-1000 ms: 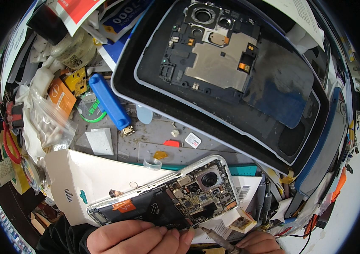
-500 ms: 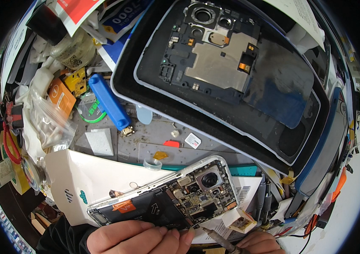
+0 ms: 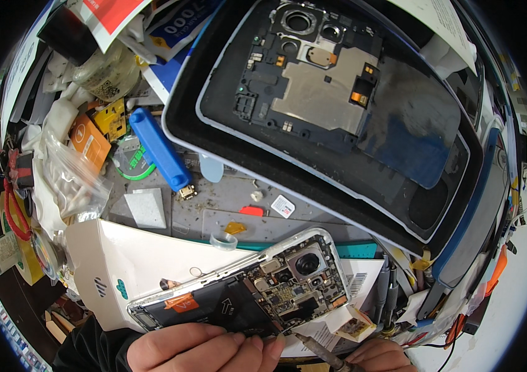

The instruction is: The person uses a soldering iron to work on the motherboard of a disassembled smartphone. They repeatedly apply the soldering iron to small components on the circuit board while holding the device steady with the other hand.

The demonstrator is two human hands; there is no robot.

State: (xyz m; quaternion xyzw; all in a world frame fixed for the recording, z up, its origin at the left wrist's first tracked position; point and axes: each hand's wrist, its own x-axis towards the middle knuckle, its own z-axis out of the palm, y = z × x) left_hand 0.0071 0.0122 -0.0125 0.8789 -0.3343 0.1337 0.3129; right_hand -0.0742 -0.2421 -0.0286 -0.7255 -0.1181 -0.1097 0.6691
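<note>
In the head view, an opened phone (image 3: 257, 297) is lying aslant in the lower middle, showing its dark battery, circuit board and large camera ring. It is partly overlapping a white card sheet (image 3: 133, 254). The left hand (image 3: 204, 350) is reaching up from the lower edge, its fingers bunching together along the phone's near edge — whether they are gripping the frame or pinching something small, I cannot tell. The right hand (image 3: 381, 356) is sitting further right, partly cut off by the border, its fingers curling around a slim pointed tool (image 3: 322, 350). The tool's tip is pointing up and left, close to the phone's near edge and the left fingertips; whether it is touching the phone, I cannot tell.

Just beside the phone's lower right corner, a small white box (image 3: 351, 323) is standing with a yellowish inside. Above the phone, a clear ring (image 3: 223, 240), an amber scrap (image 3: 235, 227), a red piece (image 3: 251, 211) and a white chip-shaped card (image 3: 282, 206) are lying on the grey surface. A blue-handled tool (image 3: 161, 149) is resting to their upper left, near a clear plastic bag (image 3: 74, 177).

At the upper right, a large black tray (image 3: 192, 121) with a pale rim is holding a dark cover plate (image 3: 313, 96) — silver sheeting is covering much of it — and a glossy dark sheet (image 3: 412, 139) is lying beside that plate.
</note>
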